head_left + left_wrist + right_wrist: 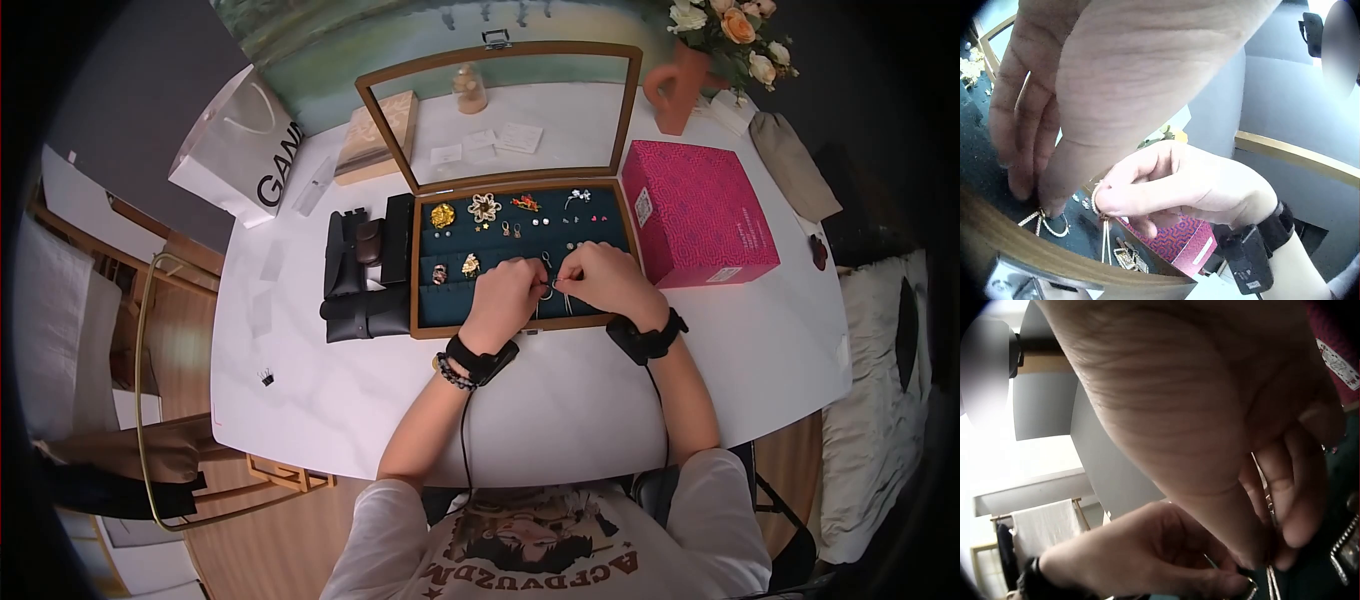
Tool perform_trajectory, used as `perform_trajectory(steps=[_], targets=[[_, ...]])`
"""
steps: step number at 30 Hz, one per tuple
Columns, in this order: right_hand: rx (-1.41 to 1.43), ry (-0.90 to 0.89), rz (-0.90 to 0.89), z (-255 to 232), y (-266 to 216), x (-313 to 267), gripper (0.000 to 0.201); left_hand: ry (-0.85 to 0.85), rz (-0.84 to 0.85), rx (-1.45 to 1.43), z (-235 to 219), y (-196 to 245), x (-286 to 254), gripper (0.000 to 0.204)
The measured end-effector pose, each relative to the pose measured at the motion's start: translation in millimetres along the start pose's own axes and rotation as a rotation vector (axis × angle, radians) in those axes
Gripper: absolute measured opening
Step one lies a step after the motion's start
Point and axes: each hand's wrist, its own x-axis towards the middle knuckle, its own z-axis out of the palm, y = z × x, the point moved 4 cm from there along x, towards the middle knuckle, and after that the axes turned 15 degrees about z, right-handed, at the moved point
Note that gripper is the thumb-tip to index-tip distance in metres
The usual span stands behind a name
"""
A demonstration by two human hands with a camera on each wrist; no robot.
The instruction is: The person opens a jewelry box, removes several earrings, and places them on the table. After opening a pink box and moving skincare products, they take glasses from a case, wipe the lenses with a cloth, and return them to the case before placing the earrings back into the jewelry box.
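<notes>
Over the front of an open jewelry box with a dark green lining, my two hands work close together. My left hand pinches a bow-shaped earring of pale sparkling strands between thumb and fingertip, low near the box's front wall. My right hand pinches a matching earring, its two thin strands hanging straight down; these strands also show below the fingertips in the right wrist view. Beside it lies a framed-looking sparkling jewelry piece. Palms hide much of both wrist views.
Brooches such as a gold flower and small earrings lie in rows in the box. Its glass lid stands raised behind. A pink box is at right, black cases at left. A paper bag and flower vase stand farther back.
</notes>
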Motion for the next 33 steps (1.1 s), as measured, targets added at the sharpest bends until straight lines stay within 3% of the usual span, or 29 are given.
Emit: perform_trajectory(steps=[6, 8, 12, 14, 15, 17, 23, 25, 29, 31, 33], targets=[[0.284, -0.281, -0.148, -12.2, 1.8, 0.1, 0.019, 0.02, 0.069, -0.162, -20.4, 8.7, 2.1, 0.01], [0.59, -0.505, -0.227, -9.8, -0.9, -2.6, 0.02, 0.01, 0.053, -0.469, -33.2, 13.4, 2.5, 0.007], [0.697, -0.584, -0.243, -20.2, -10.6, -21.5, 0.018, 0.015, 0.112, -0.651, -63.9, 35.3, -1.8, 0.007], [0.738, -0.682, -0.081, -19.0, -10.6, -34.9, 0.015, -0.092, 0.034, -0.744, -65.6, 41.2, -10.8, 0.007], [0.738, -0.683, -0.081, -15.0, -7.9, -38.3, 0.015, -0.092, 0.033, -0.744, -64.8, 40.1, -11.9, 0.007], [0.789, -0.728, -0.134, -1.1, 0.7, -45.0, 0.014, -0.252, 0.034, -0.619, -55.2, 39.1, -15.4, 0.007], [0.651, -0.587, 0.01, 42.6, 19.0, -68.4, 0.014, -0.291, 0.118, -0.401, -21.2, 40.5, -28.7, 0.004], [0.421, -0.338, 0.065, 42.6, 18.6, -74.0, 0.016, -0.257, 0.158, -0.271, -11.4, 39.6, -32.6, 0.005], [0.334, -0.188, 0.067, 55.7, 19.3, -76.8, 0.017, -0.25, 0.183, -0.121, 3.7, 38.0, -36.8, 0.005], [0.234, 0.025, -0.068, 56.7, 18.4, -77.4, 0.018, -0.221, 0.171, -0.007, 9.4, 35.9, -37.6, 0.005], [0.231, 0.06, -0.083, 57.4, 18.9, -79.1, 0.018, -0.221, 0.164, 0.032, 14.3, 36.3, -38.6, 0.006]])
